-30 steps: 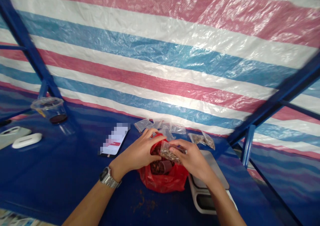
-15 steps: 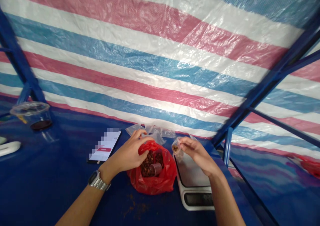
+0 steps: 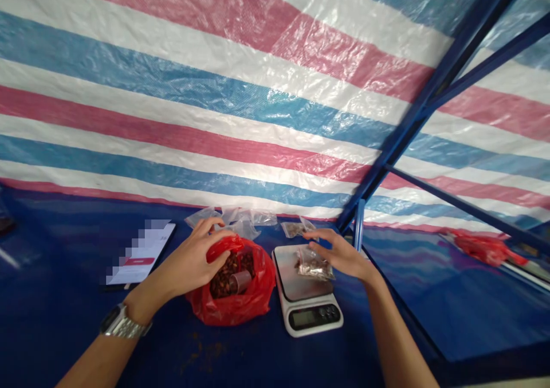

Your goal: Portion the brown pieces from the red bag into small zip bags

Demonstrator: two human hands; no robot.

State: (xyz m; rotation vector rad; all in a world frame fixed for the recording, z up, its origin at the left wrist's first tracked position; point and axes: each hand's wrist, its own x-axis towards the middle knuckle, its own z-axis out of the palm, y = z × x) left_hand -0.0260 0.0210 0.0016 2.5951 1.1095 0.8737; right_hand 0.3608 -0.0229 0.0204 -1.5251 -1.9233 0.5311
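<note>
My left hand (image 3: 195,262), with a watch at the wrist, rests at the left rim of a red plastic bag (image 3: 253,308). Its fingers are apart and curved, the thumb reaching over the bag's mouth. Inside the bag are many small brown pieces (image 3: 221,285) and a small clear plastic cup (image 3: 240,282). On the metal plate of a white kitchen scale (image 3: 292,282) lies a small clear bag (image 3: 315,263) with brown contents. Just above it hovers my right hand (image 3: 341,254), fingers apart and holding nothing. The scale's display is too unclear to read.
Several clear plastic bags (image 3: 244,219) lie behind the red bag. Another small filled bag (image 3: 294,229) sits behind the scale. A phone (image 3: 144,256) lies on the blue table (image 3: 240,359) at left. A blue metal frame (image 3: 387,167) and striped sheeting stand beyond.
My right hand has let go of the small clear bag, which now lies on the scale. The view has shifted right. My left hand stays at the red bag's rim.
</note>
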